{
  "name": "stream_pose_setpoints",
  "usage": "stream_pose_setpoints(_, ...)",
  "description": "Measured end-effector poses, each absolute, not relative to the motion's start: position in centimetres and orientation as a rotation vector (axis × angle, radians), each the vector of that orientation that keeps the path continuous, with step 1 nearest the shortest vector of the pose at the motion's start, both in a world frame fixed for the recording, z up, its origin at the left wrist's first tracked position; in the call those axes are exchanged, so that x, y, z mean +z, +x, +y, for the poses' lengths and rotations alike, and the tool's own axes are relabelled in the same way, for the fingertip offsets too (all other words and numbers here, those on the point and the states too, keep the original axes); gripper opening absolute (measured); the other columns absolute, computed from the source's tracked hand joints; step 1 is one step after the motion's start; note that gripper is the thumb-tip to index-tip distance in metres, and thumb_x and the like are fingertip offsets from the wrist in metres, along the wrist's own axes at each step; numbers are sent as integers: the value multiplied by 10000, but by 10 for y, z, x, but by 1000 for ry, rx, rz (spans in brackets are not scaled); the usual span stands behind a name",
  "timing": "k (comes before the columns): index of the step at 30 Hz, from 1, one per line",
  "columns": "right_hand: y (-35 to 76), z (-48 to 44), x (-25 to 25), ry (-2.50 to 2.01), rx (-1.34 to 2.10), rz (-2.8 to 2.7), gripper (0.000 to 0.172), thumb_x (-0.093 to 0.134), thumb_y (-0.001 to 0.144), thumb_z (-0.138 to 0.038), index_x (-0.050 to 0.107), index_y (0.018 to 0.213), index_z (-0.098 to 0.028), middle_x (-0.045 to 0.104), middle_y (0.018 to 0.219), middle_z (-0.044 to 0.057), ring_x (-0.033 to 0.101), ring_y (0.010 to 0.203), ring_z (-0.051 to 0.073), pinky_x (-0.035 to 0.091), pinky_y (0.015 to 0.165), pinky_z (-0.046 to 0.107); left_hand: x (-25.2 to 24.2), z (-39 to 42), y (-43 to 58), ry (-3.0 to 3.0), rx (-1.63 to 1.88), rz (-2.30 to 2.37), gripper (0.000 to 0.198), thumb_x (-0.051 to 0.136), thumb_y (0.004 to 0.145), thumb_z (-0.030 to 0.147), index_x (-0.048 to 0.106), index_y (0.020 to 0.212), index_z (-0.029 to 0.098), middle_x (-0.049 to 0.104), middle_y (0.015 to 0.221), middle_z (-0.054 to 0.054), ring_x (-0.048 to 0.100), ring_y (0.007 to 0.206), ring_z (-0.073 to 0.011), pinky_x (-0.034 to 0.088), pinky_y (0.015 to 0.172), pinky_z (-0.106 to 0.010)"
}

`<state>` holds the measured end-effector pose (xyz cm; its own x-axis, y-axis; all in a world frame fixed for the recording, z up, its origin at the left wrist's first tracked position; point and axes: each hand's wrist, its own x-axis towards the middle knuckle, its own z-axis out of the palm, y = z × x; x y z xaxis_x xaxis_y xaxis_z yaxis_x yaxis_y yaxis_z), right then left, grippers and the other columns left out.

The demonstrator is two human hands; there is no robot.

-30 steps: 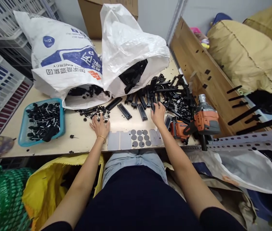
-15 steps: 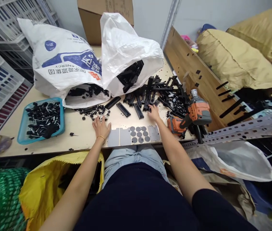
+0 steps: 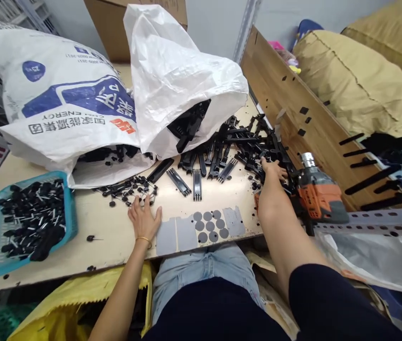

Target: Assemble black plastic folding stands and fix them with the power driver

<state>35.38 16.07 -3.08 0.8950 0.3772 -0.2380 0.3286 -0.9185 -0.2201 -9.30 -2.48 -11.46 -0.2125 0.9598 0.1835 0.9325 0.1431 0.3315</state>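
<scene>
So this looks like the picking-parts step imo: right hand (image 3: 274,171) is reaching into the near right side of the black parts pile (image 3: 245,139), next to the orange power tool (image 3: 320,194). Those fingers look partly spread, can't tell if they've got hold of anything. Left hand (image 3: 144,219) is palm down on the bench (image 3: 115,246), fingers fanned wide, gripping nothing, right by the loose pins (image 3: 126,189). Three ribbed pieces (image 3: 196,184) lie between the hands. I'd say the next move calls for a careful pinch, since that heap's pretty tangled
</scene>
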Motion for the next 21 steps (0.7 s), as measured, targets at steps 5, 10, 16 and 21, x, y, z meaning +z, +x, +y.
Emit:
stream_pose_setpoints(5,338,183,-48,-2807,376,-1015,680,572,776,-559,435,1352,-225,322,1409,242,292,1315,413,324,936,646,-114,-22,-92,1926,532,2304,637,411,894,465,347,1429,127,248,1487,-209,238,1371,-359,160,1114,-568)
stream_pose_setpoints(10,312,177,-59,-2661,460,-1299,548,567,793,-445,481,1300,-258,426,1327,174,476,1164,331,435,901,495,-116,-23,-92,1920,534,2300,659,413,886,484,342,1435,129,292,1466,-212,248,1363,-366,157,1109,-575)
stream_pose_setpoints(16,297,156,-56,-2412,508,-1639,504,582,762,-282,538,1252,-173,600,1125,135,540,1063,278,438,910,388,-117,-23,-95,1906,614,2282,711,450,861,495,331,1436,94,274,1460,-242,236,1370,-368,144,1117,-558)
stream_pose_setpoints(21,267,130,-42,-2302,312,-1803,452,562,783,-301,542,1224,-203,605,1069,130,564,956,277,458,793,372,-117,-25,-95,1893,686,2270,720,479,841,472,336,1427,78,242,1471,-243,204,1385,-353,117,1129,-536)
